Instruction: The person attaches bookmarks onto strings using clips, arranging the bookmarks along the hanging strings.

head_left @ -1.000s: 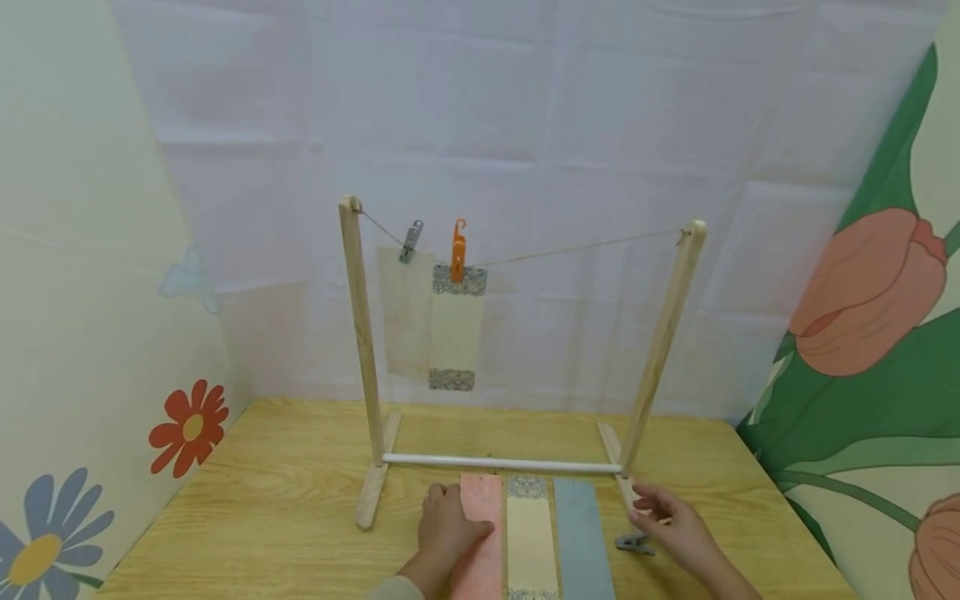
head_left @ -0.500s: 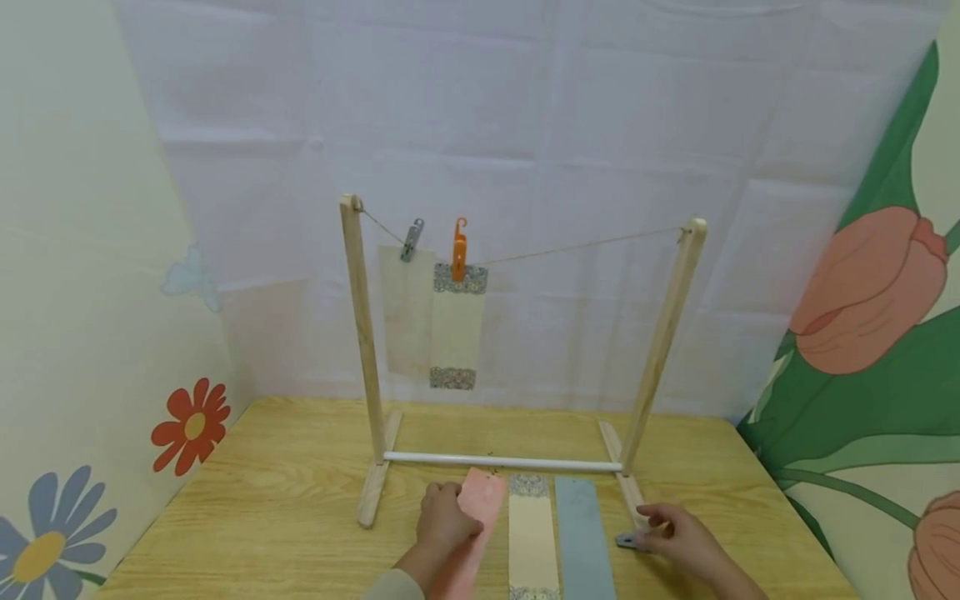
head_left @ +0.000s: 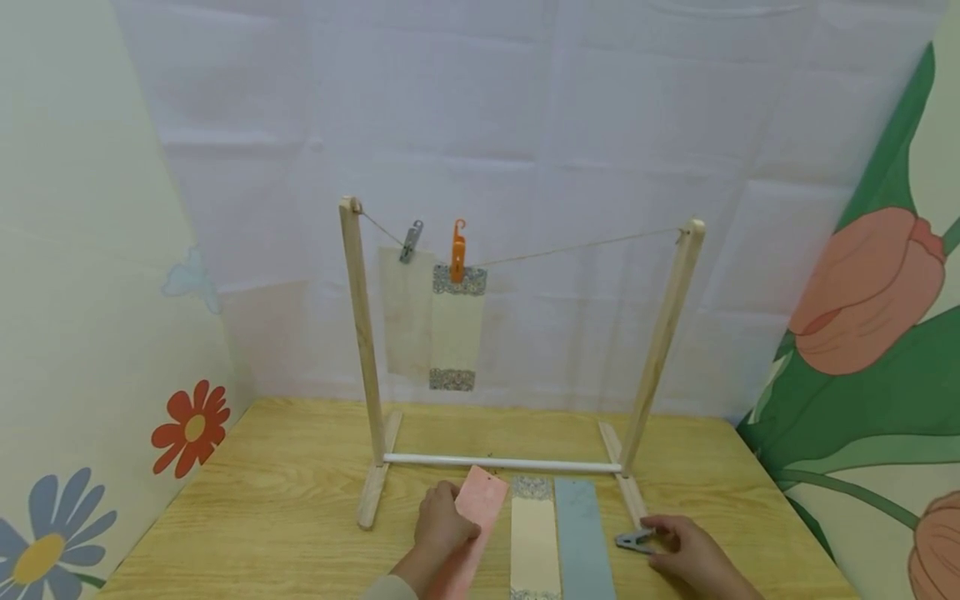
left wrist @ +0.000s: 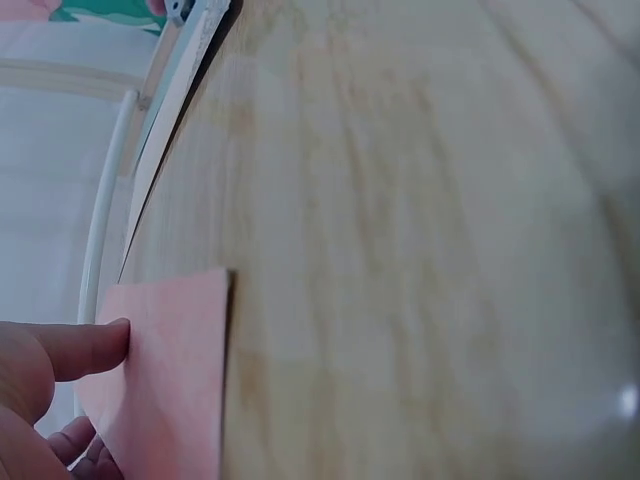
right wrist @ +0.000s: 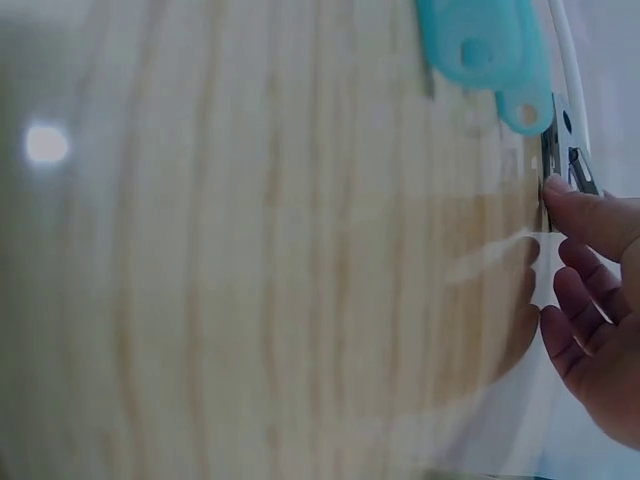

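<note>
My left hand (head_left: 442, 527) holds a pink paper strip (head_left: 482, 498) by its side edges, thumb on one face and fingers behind; its far end is tilted to the right. In the left wrist view the thumb (left wrist: 90, 348) presses on the pink strip (left wrist: 175, 370). My right hand (head_left: 693, 552) pinches one end of a grey clothespin (head_left: 633, 542) between thumb and forefinger, low over the table at the foot of the wooden stand. The right wrist view shows the clothespin (right wrist: 568, 150) at the fingertips, its other fingers loosely curled.
A cream patterned strip (head_left: 534, 533) and a blue strip (head_left: 585, 533) lie between the hands. Behind stands a wooden frame (head_left: 656, 367) with a string; a grey clip (head_left: 411, 242) and an orange clip (head_left: 458, 254) hold papers there. A turquoise plastic piece (right wrist: 485, 45) shows in the right wrist view.
The pink strip has swung from straight to slanted, its near part moving left with my left hand. My right hand has come down to the clothespin and taken hold of it.
</note>
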A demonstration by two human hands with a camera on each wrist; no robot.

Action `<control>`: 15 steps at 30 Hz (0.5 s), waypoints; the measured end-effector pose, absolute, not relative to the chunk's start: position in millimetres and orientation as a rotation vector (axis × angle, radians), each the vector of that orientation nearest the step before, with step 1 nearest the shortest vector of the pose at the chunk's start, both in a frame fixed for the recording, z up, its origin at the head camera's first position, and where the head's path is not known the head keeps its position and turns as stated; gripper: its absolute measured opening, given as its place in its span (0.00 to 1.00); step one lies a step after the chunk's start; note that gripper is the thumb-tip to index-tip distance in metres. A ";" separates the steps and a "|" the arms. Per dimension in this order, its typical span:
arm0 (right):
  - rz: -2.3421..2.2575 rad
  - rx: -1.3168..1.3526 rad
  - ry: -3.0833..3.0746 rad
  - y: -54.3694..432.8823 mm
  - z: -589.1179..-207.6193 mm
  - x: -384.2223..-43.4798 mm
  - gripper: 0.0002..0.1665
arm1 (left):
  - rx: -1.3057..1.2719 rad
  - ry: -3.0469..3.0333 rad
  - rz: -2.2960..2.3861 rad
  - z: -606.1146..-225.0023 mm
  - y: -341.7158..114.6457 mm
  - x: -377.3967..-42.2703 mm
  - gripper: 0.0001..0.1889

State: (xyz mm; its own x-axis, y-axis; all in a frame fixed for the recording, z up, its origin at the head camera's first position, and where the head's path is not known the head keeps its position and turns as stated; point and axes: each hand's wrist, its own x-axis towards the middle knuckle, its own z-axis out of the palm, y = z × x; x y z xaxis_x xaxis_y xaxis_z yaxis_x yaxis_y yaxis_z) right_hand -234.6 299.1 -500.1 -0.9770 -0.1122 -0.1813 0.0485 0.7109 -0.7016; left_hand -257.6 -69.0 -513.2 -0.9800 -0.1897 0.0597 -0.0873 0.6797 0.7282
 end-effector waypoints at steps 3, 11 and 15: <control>-1.101 -0.075 2.740 300.0 -502.1 -234.8 0.28 | 0.208 -2.745 -1.194 -514.4 -70.9 -257.2 0.30; -1.069 -0.141 2.766 303.5 -504.3 -234.3 0.26 | 0.113 -2.659 -1.338 -519.3 -77.7 -256.0 0.25; -1.082 -0.142 2.761 303.7 -504.7 -233.5 0.27 | 0.068 -2.596 -1.442 -523.3 -79.9 -254.9 0.22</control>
State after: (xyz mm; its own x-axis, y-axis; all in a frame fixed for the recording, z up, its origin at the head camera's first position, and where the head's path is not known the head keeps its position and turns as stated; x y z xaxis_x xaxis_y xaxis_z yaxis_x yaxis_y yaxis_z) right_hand -233.5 303.7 -504.7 -0.9807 -0.1506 -0.1250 -0.0255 0.7317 -0.6812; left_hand -254.9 -79.9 -523.3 -0.9842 -0.1228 0.1272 0.0431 0.5311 0.8462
